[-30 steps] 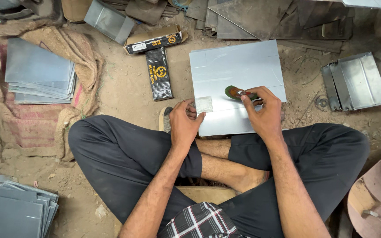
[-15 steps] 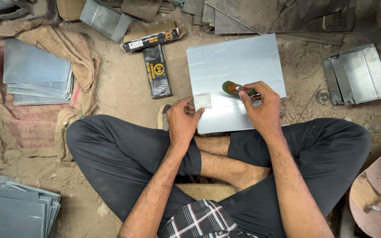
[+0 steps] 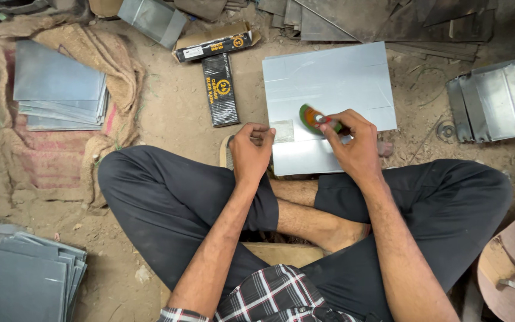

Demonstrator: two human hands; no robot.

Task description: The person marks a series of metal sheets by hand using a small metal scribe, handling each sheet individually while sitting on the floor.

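A person sits cross-legged on a dirt floor [image 3: 174, 119], and a flat grey metal sheet [image 3: 329, 83] lies on the ground just beyond the knees. The right hand [image 3: 353, 146] rests on the near part of this sheet, its fingers [image 3: 335, 128] curled closed around a small green disc with a red and orange centre [image 3: 312, 118]; the disc sticks out to the left of the fingertips and lies against the sheet's surface. The left hand [image 3: 250, 152] sits at the sheet's near left corner, its fingers bent and pinching the sheet's edge, right next to a small pale square label [image 3: 281, 131] on the metal. Beyond the left fingers, well apart from them, a long black box [image 3: 220, 89] lies on the dirt, and just past it a second black box in a torn cardboard sleeve [image 3: 213, 45]. Far to the left of both hands a stack of grey sheets [image 3: 58, 86] rests on burlap sacking [image 3: 49, 158]. To the right of the right fingers, well apart, lie folded shiny metal pieces [image 3: 496, 101]. Another pile of dark sheets [image 3: 28, 277] sits behind the left elbow.
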